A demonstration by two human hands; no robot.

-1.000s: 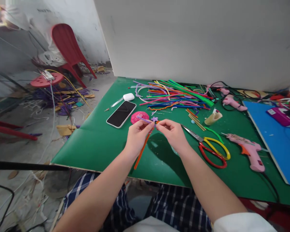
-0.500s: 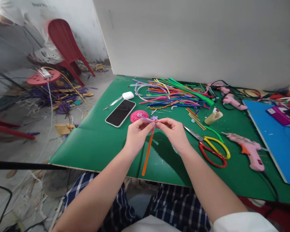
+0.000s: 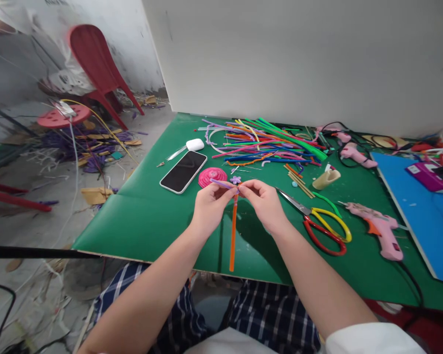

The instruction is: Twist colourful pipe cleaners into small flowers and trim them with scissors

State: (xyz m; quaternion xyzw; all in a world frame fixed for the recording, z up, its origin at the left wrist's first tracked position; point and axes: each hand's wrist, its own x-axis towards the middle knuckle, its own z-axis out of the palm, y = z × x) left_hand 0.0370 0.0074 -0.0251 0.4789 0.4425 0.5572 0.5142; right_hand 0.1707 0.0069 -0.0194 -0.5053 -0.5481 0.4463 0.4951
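Observation:
My left hand [image 3: 211,205] pinches a short purple pipe cleaner [image 3: 221,183], whose free end sticks out to the left over the fingers. Close against it, my right hand [image 3: 263,202] is closed at the top of an orange pipe cleaner [image 3: 233,241], which hangs down toward the table's front edge. The fingertips of both hands meet where the purple and orange pieces join; that joint is mostly hidden. Just beyond the fingertips is a small purple flower [image 3: 236,180]. A pink coiled disc [image 3: 211,176] lies on the table behind my left hand.
Scissors [image 3: 310,212] with red and yellow handles lie right of my right hand, and a pink glue gun [image 3: 382,226] beyond them. A phone [image 3: 183,172] rests at left. Many pipe cleaners [image 3: 269,142] are heaped at the back. A blue board [image 3: 409,206] covers the right side.
The orange pipe cleaner's lower end has swung to the right and now hangs nearly straight. The purple piece's free end has shifted slightly. Both hands stay almost in place.

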